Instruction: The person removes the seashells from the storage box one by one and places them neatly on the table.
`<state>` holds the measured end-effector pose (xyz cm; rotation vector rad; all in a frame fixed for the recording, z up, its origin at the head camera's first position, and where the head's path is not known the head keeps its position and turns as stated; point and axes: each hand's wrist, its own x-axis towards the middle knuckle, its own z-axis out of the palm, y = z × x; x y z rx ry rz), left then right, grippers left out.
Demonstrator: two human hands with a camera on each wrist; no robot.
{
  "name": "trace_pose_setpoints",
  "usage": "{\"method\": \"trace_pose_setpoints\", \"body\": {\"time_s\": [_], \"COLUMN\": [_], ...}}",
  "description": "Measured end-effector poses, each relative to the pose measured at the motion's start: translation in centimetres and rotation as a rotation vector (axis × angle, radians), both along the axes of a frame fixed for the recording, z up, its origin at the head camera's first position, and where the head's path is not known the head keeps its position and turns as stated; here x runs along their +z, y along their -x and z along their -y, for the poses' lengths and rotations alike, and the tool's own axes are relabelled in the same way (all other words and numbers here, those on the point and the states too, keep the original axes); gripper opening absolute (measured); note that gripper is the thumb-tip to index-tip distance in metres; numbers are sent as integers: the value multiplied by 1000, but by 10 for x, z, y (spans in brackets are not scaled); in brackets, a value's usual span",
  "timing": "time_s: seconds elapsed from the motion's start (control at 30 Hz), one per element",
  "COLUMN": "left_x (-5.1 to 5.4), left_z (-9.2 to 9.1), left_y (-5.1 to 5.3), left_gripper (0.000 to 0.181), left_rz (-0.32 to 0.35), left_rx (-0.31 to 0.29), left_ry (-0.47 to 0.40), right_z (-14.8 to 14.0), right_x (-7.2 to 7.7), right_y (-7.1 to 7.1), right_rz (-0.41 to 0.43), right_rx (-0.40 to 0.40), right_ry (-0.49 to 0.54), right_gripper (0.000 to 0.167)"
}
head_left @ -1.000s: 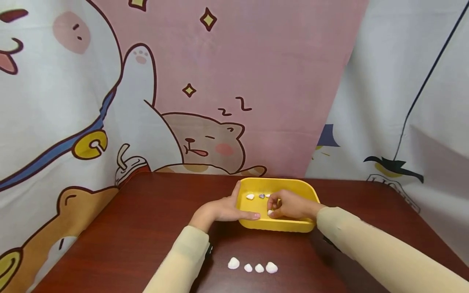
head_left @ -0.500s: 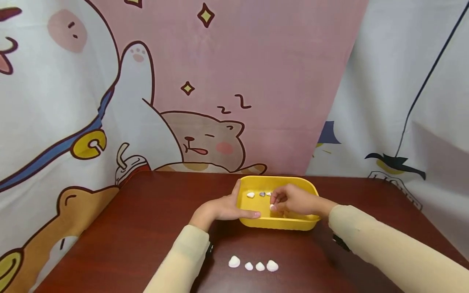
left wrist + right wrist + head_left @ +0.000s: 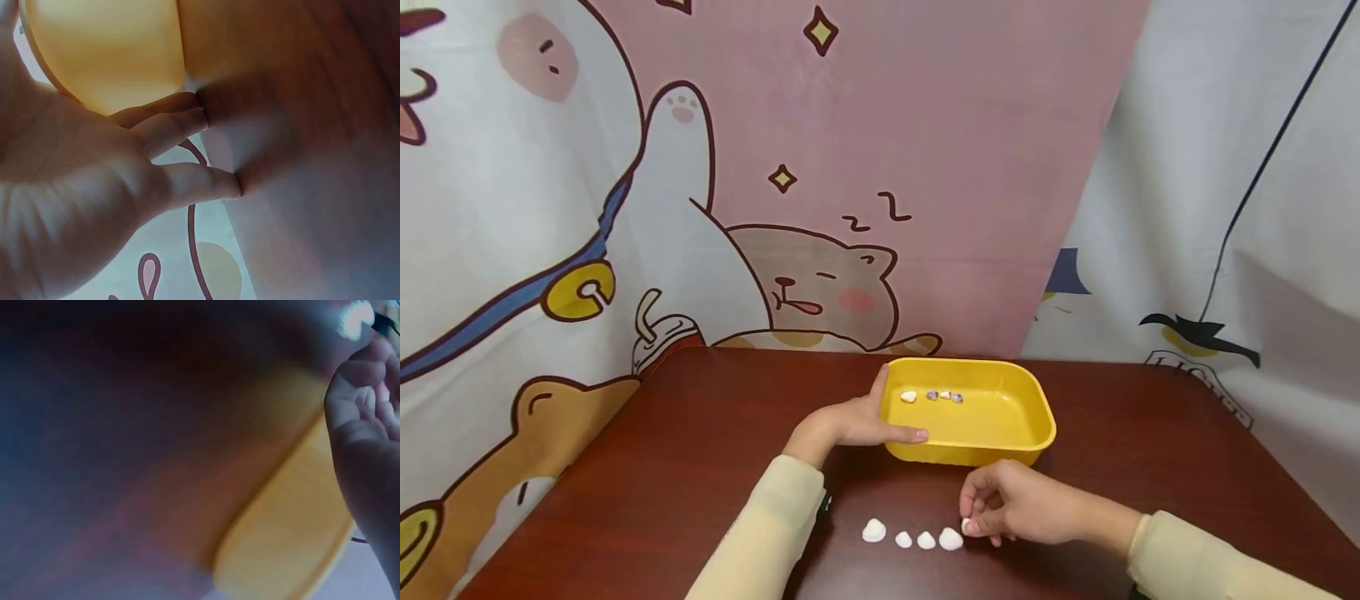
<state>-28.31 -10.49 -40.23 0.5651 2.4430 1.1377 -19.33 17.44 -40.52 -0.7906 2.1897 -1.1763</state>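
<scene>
In the head view my right hand pinches a small white seashell between thumb and fingertips, low over the table. It is at the right end of a row of several white seashells in front of the yellow tray. My left hand rests against the tray's left end, its thumb along the front rim and its other fingers along the outer side. The left wrist view shows this hand with straight fingers reaching down to the table. Several white and purplish shells lie in a row inside the tray.
The dark red-brown table runs back to a cartoon-printed cloth that hangs behind it. More of this cloth hangs at the left and right sides. The tray's raised walls stand just beyond my right hand.
My right hand has come out of the tray with the small white shell and moved toward me, to the row's right end. The left hand stays at the tray. Another purplish shell now shows inside.
</scene>
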Motion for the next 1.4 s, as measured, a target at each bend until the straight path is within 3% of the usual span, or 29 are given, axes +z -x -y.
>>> {"method": "trace_pose_setpoints", "body": {"time_s": [0.17,0.37,0.6,0.9,1.03,1.17,1.3,1.37,1.4], "left_x": [-5,-3,-4,0,-1,0,1,2,2], "left_z": [1,3,1,-1,-1,-1,0,1,1], "left_y": [0,1,3,0,-1,0,0,0,-1], "left_gripper": [130,132,129,132,131,126,126,128,128], "left_rz": [7,5,10,24,29,12,8,14,16], "left_rx": [5,15,5,14,18,12,9,9,11], "left_ry": [10,24,19,25,28,10,13,20,23], "right_z": [-6,-8,-9,-10,-10,-14,-24,-32,-36], "right_x": [-15,-16,-20,-18,-8,16,37,40,39], "right_y": [-8,-10,-9,-10,-11,-7,4,12,16], "right_rz": [-46,-245,-350,-277,-267,-300,-555,-689,-715], "right_rx": [-7,64,98,80,78,-3,-187,-317,-380], "right_ry": [-35,-123,-156,-147,-146,-125,-161,-226,-261], "right_gripper": [12,12,9,10,11,12,14,23,31]}}
